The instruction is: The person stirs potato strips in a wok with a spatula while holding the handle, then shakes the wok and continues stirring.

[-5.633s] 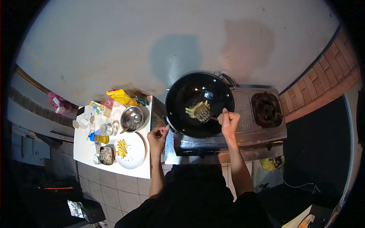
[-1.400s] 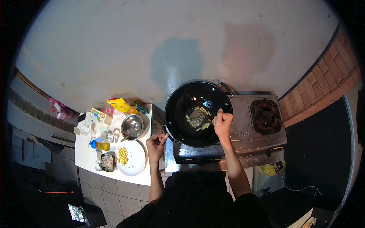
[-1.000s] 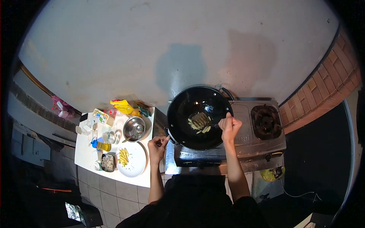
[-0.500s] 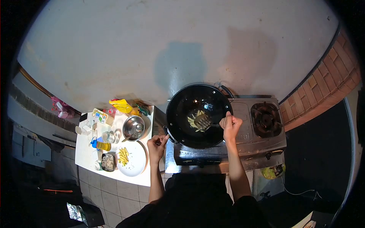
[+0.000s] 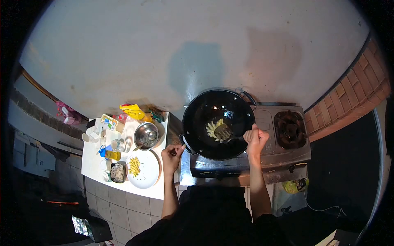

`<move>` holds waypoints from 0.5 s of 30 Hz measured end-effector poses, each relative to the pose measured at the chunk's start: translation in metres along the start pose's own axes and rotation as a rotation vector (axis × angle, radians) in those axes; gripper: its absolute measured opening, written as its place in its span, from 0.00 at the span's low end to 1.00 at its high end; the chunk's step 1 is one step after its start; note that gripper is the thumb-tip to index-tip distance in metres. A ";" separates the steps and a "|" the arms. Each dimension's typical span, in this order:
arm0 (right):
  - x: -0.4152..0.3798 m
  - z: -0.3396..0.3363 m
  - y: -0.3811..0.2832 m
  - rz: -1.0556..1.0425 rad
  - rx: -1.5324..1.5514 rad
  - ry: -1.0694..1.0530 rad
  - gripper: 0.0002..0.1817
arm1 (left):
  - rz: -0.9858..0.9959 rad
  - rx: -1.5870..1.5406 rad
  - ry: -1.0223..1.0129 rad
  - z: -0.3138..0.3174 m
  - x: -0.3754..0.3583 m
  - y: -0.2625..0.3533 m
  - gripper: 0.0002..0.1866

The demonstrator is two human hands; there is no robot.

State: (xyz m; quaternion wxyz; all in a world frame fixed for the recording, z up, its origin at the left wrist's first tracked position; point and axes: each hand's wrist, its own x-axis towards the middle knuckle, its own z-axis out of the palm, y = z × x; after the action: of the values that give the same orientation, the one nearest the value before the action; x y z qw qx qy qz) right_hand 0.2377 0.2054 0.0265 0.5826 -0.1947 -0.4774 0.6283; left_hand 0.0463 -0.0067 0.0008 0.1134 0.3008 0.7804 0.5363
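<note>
A black wok sits on the left burner, with pale yellow cut strips of food near its middle. My right hand, above the wok's right rim, is closed round the handle of a slotted spatula. The spatula's head rests against the strips inside the wok. At the lower left rim, my left hand pinches the wok's side handle with thumb and fingers. A second handle at the upper right is untouched.
Left of the stove, a white table bears a white plate with more strips, a steel bowl, a yellow bottle, jars and a yellow bag. The right burner is bare. A wall rises behind.
My right hand has shifted slightly right and down, drawing the spatula with it. The strips sit a little differently against its head. My left hand stays at the handle; the view has shifted slightly.
</note>
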 end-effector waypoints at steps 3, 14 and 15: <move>-0.006 -0.006 0.006 -0.003 0.018 0.032 0.28 | -0.075 0.001 -0.041 -0.002 0.001 0.001 0.13; -0.023 0.000 0.021 0.030 -0.014 0.021 0.28 | -0.076 -0.035 -0.057 -0.003 0.003 0.002 0.09; -0.025 -0.001 0.023 0.052 -0.013 0.008 0.27 | -0.067 -0.046 -0.058 -0.003 0.003 0.001 0.09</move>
State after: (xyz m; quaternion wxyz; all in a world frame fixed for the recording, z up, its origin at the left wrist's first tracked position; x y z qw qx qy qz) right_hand 0.2315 0.1859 -0.0010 0.5667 -0.2134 -0.4740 0.6393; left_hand 0.0426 -0.0075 0.0035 0.1609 0.2874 0.7739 0.5409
